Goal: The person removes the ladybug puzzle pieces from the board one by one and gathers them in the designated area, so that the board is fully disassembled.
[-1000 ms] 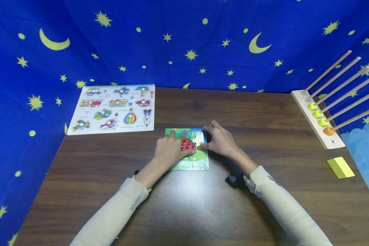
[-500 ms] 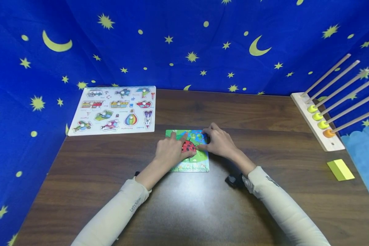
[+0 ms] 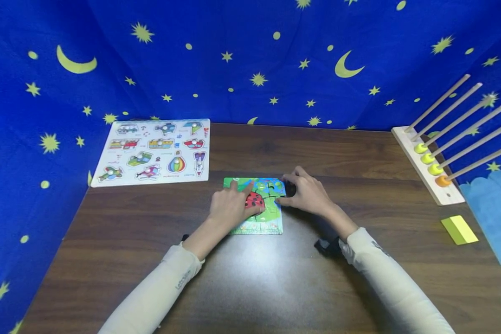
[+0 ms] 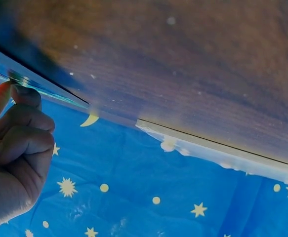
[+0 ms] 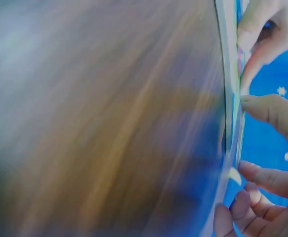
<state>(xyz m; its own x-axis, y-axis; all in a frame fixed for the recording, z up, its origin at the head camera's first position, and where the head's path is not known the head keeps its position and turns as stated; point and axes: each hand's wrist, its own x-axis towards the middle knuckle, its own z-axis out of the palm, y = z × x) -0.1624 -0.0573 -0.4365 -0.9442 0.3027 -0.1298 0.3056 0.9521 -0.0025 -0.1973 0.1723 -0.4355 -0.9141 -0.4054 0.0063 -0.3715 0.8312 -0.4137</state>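
A ladybug jigsaw puzzle [image 3: 267,229] lies flat on the table, with a red spotted ladybug on green. My left hand [image 3: 227,204] rests on its left part, thumb and fingers spread over the picture and pressing it; in the left wrist view some fingers look bent. At the upper right, a green and blue puzzle piece [image 3: 277,189] sits slightly askew, with dark gaps around it and its side past the board's right edge. My right hand [image 3: 311,192] holds this piece by thumb and index finger at its right corners. The right wrist view shows both fingertips along the thin edge.
A white vehicle peg puzzle board [image 3: 158,178] lies at the back left. At the right stands a wooden peg stand [image 3: 417,160] with tall rods and several yellow and orange rings. A yellow block [image 3: 459,229] lies near the right edge. A blue starry cloth [image 3: 234,60] hangs behind.
My right hand has shifted slightly right, its thumb leaving the ladybug's side. The pale patch at the puzzle's upper right is now covered by the piece, which has gaps around it. The left hand stays.
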